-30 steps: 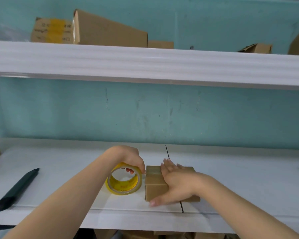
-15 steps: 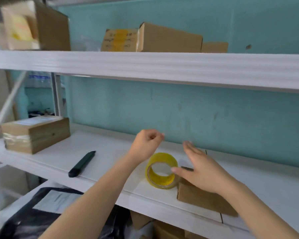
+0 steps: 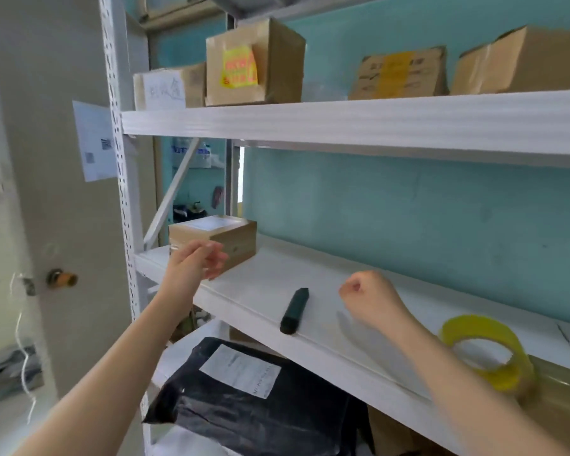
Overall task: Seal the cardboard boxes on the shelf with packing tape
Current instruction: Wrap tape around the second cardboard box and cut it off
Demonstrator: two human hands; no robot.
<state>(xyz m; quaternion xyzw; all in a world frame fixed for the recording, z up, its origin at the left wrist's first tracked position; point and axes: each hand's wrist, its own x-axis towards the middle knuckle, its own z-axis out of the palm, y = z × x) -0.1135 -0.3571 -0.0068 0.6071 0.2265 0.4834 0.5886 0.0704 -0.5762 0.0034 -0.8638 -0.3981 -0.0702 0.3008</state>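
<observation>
White metal shelving (image 3: 343, 123) is seen against a turquoise wall, with a pale door at the far left. On the middle shelf (image 3: 270, 281), a sealed cardboard box (image 3: 224, 236) with a white label on top is placed at the left end. The left hand (image 3: 196, 263) is raised just in front of this box, its fingers loosely spread and nothing held; whether the box is touched cannot be told. The right hand (image 3: 371, 296) is curled into a loose fist above the shelf, and nothing is seen in its grip. A black utility knife (image 3: 294, 311) is laid between the two hands, near the shelf's front edge. A roll of yellow packing tape (image 3: 487, 352) is stood on edge at the right, beside a brown box (image 3: 560, 390) at the frame's edge. Several cardboard boxes (image 3: 254, 60) are lined along the upper shelf. A black mailing bag (image 3: 244, 399) with a white label is laid on the shelf below.
</observation>
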